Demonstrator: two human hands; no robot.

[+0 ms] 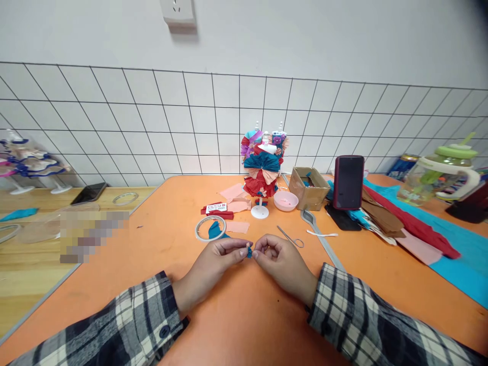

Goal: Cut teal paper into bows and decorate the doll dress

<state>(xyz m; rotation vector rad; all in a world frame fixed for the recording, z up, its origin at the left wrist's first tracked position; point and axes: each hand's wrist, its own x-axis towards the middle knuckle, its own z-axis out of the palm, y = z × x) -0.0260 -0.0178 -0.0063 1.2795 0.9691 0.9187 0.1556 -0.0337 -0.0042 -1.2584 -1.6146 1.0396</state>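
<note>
My left hand [213,265] pinches a small blue and pink crepe paper piece [249,251] between thumb and fingertips, just above the orange table. From the other side, my right hand [285,264] has its thumb and forefinger closed at the edge of the same piece. Beyond the left hand lies a tape roll [197,231] around some blue crepe paper [215,230]. A pair of small scissors or tweezers [290,239] rests past the right hand. Behind stands a miniature dress form [261,173] in blue, pink and red paper, on a white round base.
Pink paper sheets [233,192], a pink bowl [285,201] and a cardboard box [309,189] surround the dress form. A phone [348,182] stands upright at right, near layered coloured paper [404,218] and a drink jug [434,173]. Another phone [88,193] lies on the wooden table at left.
</note>
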